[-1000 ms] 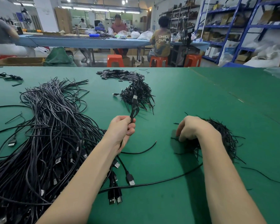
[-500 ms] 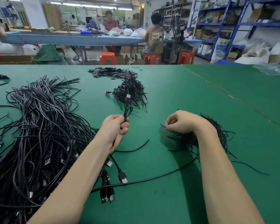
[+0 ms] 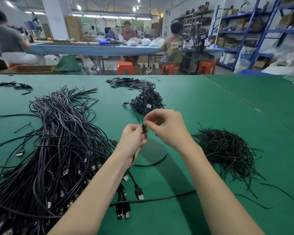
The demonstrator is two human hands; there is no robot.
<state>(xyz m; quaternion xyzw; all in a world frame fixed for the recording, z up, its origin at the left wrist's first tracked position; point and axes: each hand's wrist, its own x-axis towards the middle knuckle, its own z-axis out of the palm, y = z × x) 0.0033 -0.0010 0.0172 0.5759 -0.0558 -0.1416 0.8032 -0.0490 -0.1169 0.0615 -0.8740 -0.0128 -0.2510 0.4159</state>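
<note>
My left hand (image 3: 133, 141) grips a folded black USB cable (image 3: 144, 128) above the green table (image 3: 210, 102); the cable's loop trails out below the hand. My right hand (image 3: 166, 128) meets it from the right and pinches a thin black twist tie against the cable's upper end. A loose heap of black twist ties (image 3: 226, 150) lies to the right of my right wrist. A big pile of loose black USB cables (image 3: 49, 150) covers the left of the table.
A small heap of tied cable bundles (image 3: 146, 100) lies just beyond my hands, with flat black parts (image 3: 126, 82) farther back. Several plug ends (image 3: 124, 211) lie near the front edge. People sit at a blue table (image 3: 92, 48) behind; shelving (image 3: 261, 31) stands at the right.
My right hand has left the twist-tie heap and moved left and up to the cable held in my left hand. My left hand has kept its grip.
</note>
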